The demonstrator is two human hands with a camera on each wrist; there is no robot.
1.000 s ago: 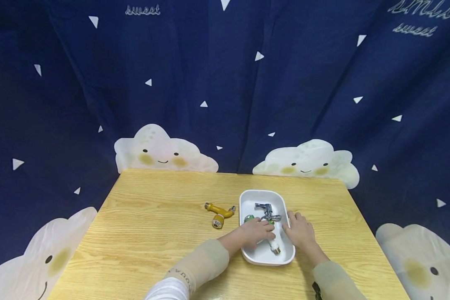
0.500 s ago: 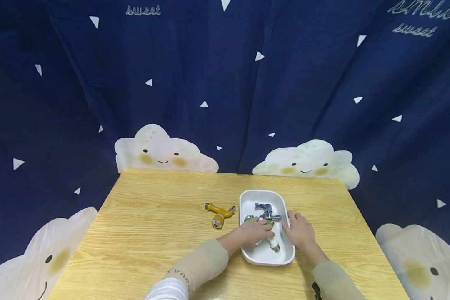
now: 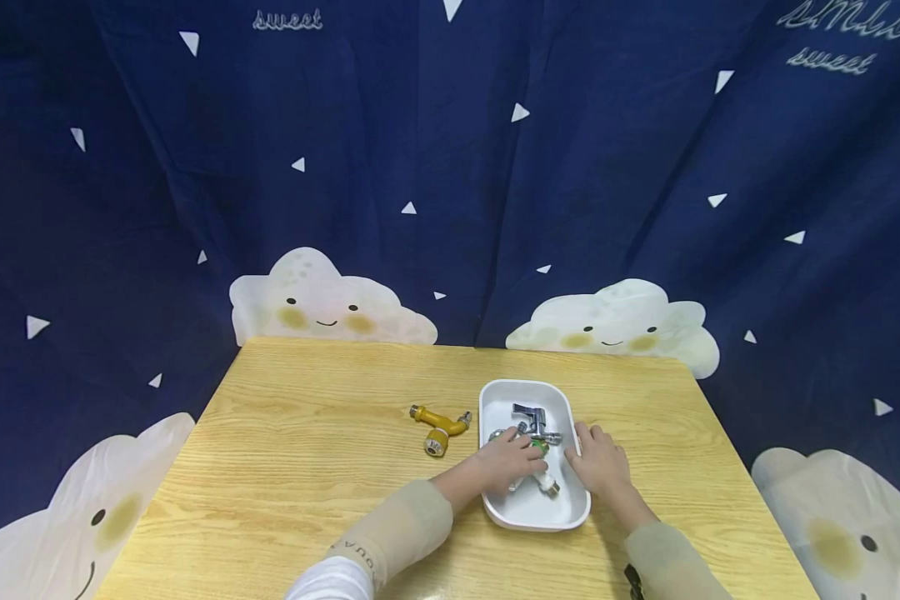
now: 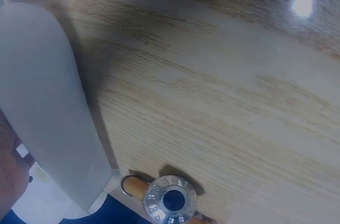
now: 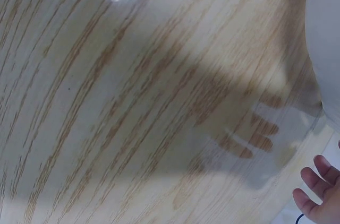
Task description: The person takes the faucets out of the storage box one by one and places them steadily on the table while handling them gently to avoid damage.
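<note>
A white tray (image 3: 534,523) stands on the wooden table, with several taps in it. My left hand (image 3: 504,463) reaches over its left side and holds a white tap (image 3: 547,482) with a green part, its palm hiding much of it. Just beyond lies a chrome tap (image 3: 532,422). On the tray's right rim rests my right hand (image 3: 602,463), thumb over the edge, fingers loosely extended. In the right wrist view the fingers of the right hand (image 5: 320,188) look spread beside the tray wall (image 5: 328,38). The left wrist view shows mostly the tray's outer wall (image 4: 48,96).
Left of the tray a yellow tap (image 3: 446,426) with a metal end lies on the table (image 3: 307,433); its round end (image 4: 172,200) shows in the left wrist view. Behind the table hangs a dark blue curtain (image 3: 450,167) with cloud prints.
My left hand has shifted slightly left in the tray, and the white tap has moved with it. The chrome tap has nudged a little. The right hand stays in place.
</note>
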